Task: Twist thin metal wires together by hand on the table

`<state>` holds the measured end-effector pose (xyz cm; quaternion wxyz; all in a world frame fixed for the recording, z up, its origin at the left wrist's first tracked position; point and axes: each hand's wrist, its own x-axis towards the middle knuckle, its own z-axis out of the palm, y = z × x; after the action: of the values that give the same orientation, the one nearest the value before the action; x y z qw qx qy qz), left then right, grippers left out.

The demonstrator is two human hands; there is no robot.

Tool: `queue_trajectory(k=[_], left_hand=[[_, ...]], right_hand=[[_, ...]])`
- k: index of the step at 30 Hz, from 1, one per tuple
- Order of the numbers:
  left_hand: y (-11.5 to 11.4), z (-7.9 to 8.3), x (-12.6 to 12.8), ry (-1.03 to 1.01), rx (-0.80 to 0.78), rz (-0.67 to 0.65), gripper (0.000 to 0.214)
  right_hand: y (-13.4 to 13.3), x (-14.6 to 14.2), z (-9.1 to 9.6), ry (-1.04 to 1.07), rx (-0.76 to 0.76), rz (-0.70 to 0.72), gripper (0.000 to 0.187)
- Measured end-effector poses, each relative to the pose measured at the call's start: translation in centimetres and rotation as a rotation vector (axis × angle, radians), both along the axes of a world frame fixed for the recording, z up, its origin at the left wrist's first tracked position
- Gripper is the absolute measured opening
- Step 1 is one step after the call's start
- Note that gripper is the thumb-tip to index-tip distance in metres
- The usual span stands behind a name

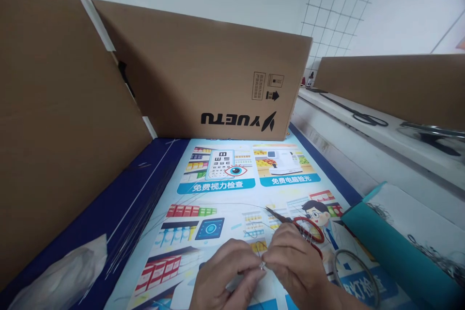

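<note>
My left hand [228, 273] and my right hand [294, 261] meet low in the middle of the view, both closed in a pinch. Between their fingertips is a tiny shiny piece [262, 265], mostly covered, its kind too small to make out. A thin dark strand [257, 247], wire or thread, rises from the fingertips. Just beyond my right hand lies a pair of scissors [281, 215] with red handles, pointing up and left; my hand partly hides them. Beneath everything is a printed poster sheet [218, 198] on the table.
Thin strands [136, 232] run along the dark blue left side, near a crumpled whitish bag [65, 271]. A ring-shaped coil [337, 271] lies at right, beside a teal box [392, 242] holding small metal pieces. Cardboard [174, 77] stands behind; dark scissors [366, 118] rest on a white ledge.
</note>
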<state>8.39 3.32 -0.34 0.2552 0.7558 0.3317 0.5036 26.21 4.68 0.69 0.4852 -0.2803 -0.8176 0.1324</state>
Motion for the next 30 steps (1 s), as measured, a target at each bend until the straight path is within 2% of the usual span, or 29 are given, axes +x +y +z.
queue_trajectory(k=[8, 12, 16, 23, 30], left_hand=[[-0.1, -0.1, -0.2, 0.038, -0.008, -0.006, 0.017], [-0.1, 0.2, -0.1, 0.049, -0.027, -0.003, 0.015], [-0.2, 0.5, 0.0, 0.063, -0.059, -0.019, 0.014], [0.3, 0.2, 0.1, 0.082, -0.192, -0.064, 0.014], [0.6, -0.3, 0.1, 0.079, -0.304, -0.128, 0.012]], right_hand=[[-0.7, 0.3, 0.7, -0.274, 0.348, -0.258, 0.017], [-1.2, 0.5, 1.3, -0.41, 0.449, -0.28, 0.019], [-1.6, 0.7, 1.8, -0.506, 0.471, -0.272, 0.018], [-1.5, 0.5, 2.1, -0.52, 0.475, -0.262, 0.022], [-1.1, 0.8, 1.3, -0.559, 0.438, -0.232, 0.025]])
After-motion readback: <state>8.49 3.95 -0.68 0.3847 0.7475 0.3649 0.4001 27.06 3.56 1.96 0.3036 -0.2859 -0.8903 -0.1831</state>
